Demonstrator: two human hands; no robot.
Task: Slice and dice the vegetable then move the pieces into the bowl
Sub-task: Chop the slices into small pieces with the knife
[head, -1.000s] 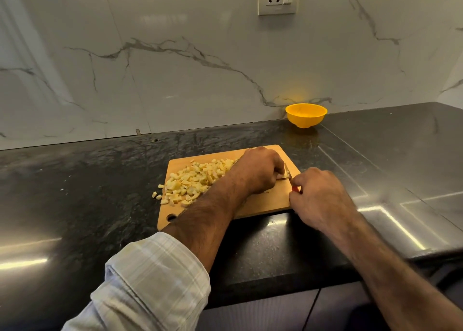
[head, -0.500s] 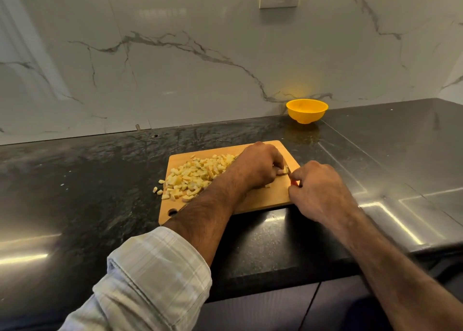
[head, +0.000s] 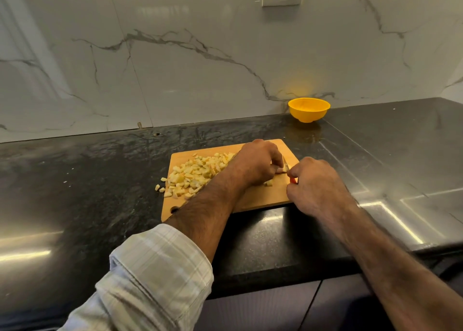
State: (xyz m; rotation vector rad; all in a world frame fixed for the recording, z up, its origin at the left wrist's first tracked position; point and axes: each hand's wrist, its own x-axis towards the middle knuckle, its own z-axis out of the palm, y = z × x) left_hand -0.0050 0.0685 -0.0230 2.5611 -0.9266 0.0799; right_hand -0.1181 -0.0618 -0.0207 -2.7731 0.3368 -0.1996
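Nearest, the right hand (head: pixel 317 183) gripped the knife (head: pixel 286 166); the left hand (head: pixel 255 164) pinched the last vegetable piece (head: pixel 278 170) on the cutting board (head: pixel 263 195). Small, probably slippery dice (head: pixel 193 175) lay at nine o'clock; the yellow bowl (head: pixel 309 110) sat at one o'clock.

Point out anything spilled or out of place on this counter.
A few diced pieces have slipped off the left edge of the cutting board onto the black counter, apart from the main pile. The yellow bowl looks empty.
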